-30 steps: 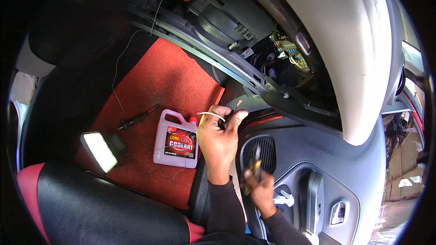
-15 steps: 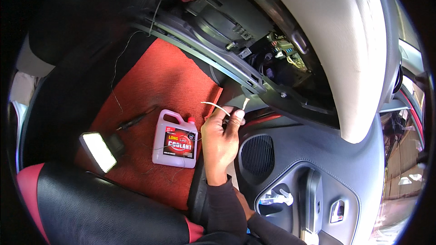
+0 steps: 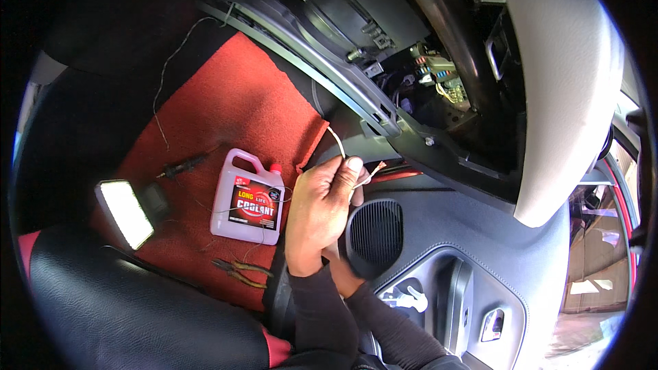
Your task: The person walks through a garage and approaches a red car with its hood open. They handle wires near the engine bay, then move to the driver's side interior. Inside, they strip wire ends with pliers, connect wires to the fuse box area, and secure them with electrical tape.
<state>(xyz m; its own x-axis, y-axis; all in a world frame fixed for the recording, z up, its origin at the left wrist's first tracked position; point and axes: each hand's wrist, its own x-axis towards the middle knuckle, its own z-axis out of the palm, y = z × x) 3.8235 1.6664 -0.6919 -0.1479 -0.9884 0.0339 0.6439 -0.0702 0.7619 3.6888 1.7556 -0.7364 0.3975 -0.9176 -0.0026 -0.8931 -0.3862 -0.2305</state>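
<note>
A: Location of the wire (image 3: 336,138)?

B: Right of the jug (image 3: 248,199) and somewhat above it, in the left hand (image 3: 319,207). One pale length arches upward; a frayed bare end (image 3: 378,167) points right, away from the jug. Whether both belong to one piece is hidden by the hand.

A: State of the fingers?

B: Left: thumb and forefinger pinched together on the wire. Right hand (image 3: 338,267): mostly concealed behind the left, to the jug's lower right; its fingers cannot be told.

A: Tools?

B: Pliers (image 3: 240,273), lying on the mat (image 3: 233,96) below the jug, touched by neither hand.

A: Handling assessment?

B: Judged light and bendable, the covering probably firm enough to keep a curve. Bare strands appear soft, apt to splay. Recommended hold: the covered part, just behind them.
</note>
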